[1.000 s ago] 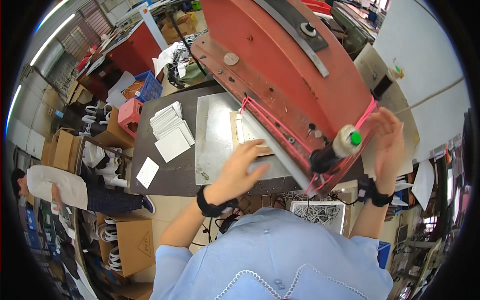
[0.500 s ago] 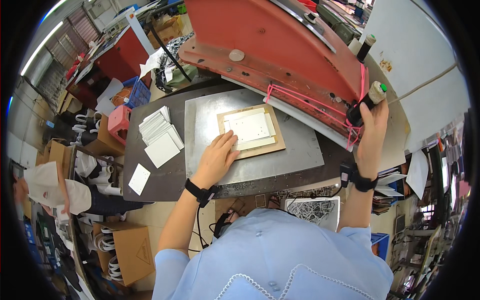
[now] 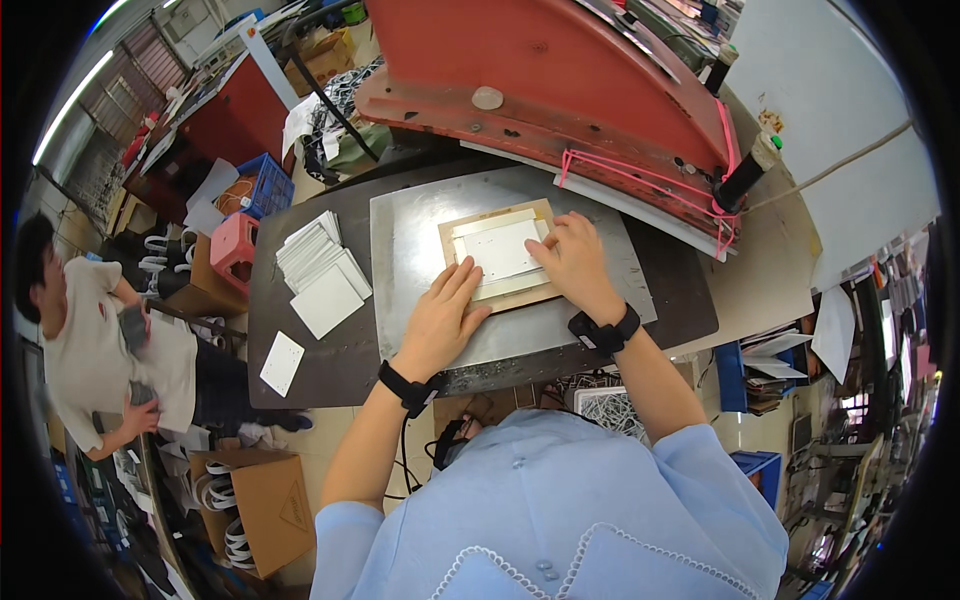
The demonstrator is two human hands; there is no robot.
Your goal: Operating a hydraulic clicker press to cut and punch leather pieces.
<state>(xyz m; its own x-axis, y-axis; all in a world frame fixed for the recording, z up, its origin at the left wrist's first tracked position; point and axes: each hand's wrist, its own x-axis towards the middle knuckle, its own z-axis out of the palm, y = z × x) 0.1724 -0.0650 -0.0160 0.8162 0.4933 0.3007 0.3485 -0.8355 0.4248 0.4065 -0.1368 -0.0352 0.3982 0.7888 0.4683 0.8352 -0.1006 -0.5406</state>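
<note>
A small white card (image 3: 497, 250) with several tiny holes lies on a tan framed board (image 3: 522, 296), on a grey metal plate (image 3: 410, 215). My left hand (image 3: 442, 312) rests with its fingers stretched out at the near left edge of the board and card. Over the right side of the card reaches my right hand (image 3: 582, 262), its thumb touching the card and its bent fingers apart from the thumb, at the far right corner of the board. Behind them rises a red press arm (image 3: 540, 70) with a black handle (image 3: 745, 178) at its right end.
On the dark table (image 3: 690, 300), a stack of white cards (image 3: 325, 275) and a single holed card (image 3: 281, 364) lie to the left. A pink stool (image 3: 235, 248) and a blue crate (image 3: 262, 188) stand beyond. At far left is another person (image 3: 130, 350) holding grey things. Pink cord hangs on the press.
My right hand has let go of the black handle and come left onto the card. The press arm's right end has shifted slightly right. The other person has come further into view.
</note>
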